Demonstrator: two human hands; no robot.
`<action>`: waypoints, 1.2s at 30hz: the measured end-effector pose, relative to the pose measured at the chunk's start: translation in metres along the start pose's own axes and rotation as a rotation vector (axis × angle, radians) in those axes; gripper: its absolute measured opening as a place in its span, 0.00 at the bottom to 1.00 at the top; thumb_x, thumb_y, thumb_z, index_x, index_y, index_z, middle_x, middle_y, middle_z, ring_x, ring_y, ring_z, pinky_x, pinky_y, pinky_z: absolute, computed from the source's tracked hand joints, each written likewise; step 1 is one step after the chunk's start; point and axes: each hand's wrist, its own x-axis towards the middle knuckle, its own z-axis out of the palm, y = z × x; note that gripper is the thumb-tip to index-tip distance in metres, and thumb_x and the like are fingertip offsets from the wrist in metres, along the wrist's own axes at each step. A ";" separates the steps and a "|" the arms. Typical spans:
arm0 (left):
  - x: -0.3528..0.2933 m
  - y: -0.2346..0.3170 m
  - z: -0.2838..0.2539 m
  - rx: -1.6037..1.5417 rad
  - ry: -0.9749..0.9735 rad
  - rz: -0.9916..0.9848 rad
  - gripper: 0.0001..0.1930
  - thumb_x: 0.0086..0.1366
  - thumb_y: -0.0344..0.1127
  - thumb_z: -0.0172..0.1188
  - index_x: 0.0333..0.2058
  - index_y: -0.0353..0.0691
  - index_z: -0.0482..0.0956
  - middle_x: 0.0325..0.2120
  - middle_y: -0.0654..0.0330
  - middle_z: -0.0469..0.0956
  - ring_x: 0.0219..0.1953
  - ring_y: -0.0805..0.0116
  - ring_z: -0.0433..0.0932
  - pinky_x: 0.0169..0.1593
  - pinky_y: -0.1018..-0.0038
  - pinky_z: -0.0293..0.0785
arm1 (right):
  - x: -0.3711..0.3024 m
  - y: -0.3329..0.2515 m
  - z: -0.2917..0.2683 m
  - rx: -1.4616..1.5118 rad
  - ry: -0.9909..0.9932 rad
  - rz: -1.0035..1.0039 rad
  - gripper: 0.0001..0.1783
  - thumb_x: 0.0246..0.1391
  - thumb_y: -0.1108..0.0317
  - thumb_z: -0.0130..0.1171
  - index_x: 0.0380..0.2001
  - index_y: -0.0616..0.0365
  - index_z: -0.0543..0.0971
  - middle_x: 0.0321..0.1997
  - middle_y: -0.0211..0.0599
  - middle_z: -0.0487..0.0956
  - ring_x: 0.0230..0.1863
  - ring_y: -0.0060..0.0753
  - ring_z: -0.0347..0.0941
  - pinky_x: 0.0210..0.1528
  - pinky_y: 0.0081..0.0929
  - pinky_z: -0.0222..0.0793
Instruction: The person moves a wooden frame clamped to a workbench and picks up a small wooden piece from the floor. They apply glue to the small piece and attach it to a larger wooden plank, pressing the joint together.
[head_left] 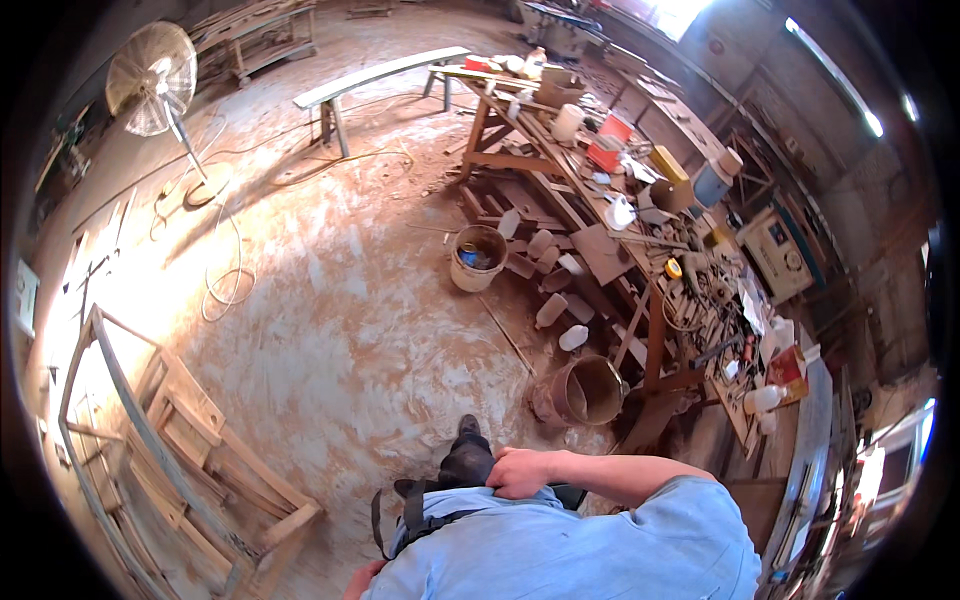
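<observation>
My right hand [520, 473] is at my waist, with the arm bent across my front. Its fingers curl closed against the lower edge of my light blue shirt [560, 545]; what they hold, if anything, is hidden. A black strap [432, 524] crosses the shirt just left of that hand. Only a small part of my left hand [364, 578] shows, low at my left side, its fingers out of sight. Below my waist are my dark trousers [465, 462] and one dark shoe [468, 425] on the dusty floor.
To the right, a long wooden workbench [560, 165] is heaped with bottles, tools and scraps. Two buckets, one pale [478, 258] and one reddish [580, 392], stand beside it. Wooden frames [190, 430] lean at left. A pedestal fan [155, 80] trails a cable [240, 270] across the floor.
</observation>
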 end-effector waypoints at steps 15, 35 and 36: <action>0.083 0.223 0.011 0.388 -0.157 -0.094 0.20 0.58 0.32 0.62 0.49 0.35 0.77 0.41 0.61 0.81 0.42 0.74 0.76 0.47 0.75 0.72 | -0.074 0.119 -0.027 0.186 0.407 0.071 0.12 0.48 0.60 0.52 0.26 0.54 0.80 0.28 0.45 0.79 0.36 0.49 0.75 0.47 0.43 0.65; 0.309 0.431 -0.111 0.631 -0.607 -0.146 0.24 0.60 0.40 0.60 0.55 0.43 0.75 0.48 0.56 0.78 0.49 0.69 0.76 0.47 0.70 0.75 | -0.092 0.201 -0.108 0.774 1.023 0.494 0.16 0.60 0.59 0.51 0.44 0.58 0.80 0.43 0.45 0.80 0.46 0.45 0.75 0.49 0.36 0.71; 0.328 0.418 -0.130 0.441 -0.540 -0.201 0.25 0.61 0.40 0.59 0.57 0.43 0.72 0.51 0.57 0.76 0.50 0.67 0.76 0.48 0.68 0.75 | -0.091 0.205 -0.111 0.809 1.074 0.579 0.16 0.60 0.59 0.51 0.43 0.57 0.80 0.43 0.45 0.80 0.47 0.45 0.75 0.50 0.36 0.70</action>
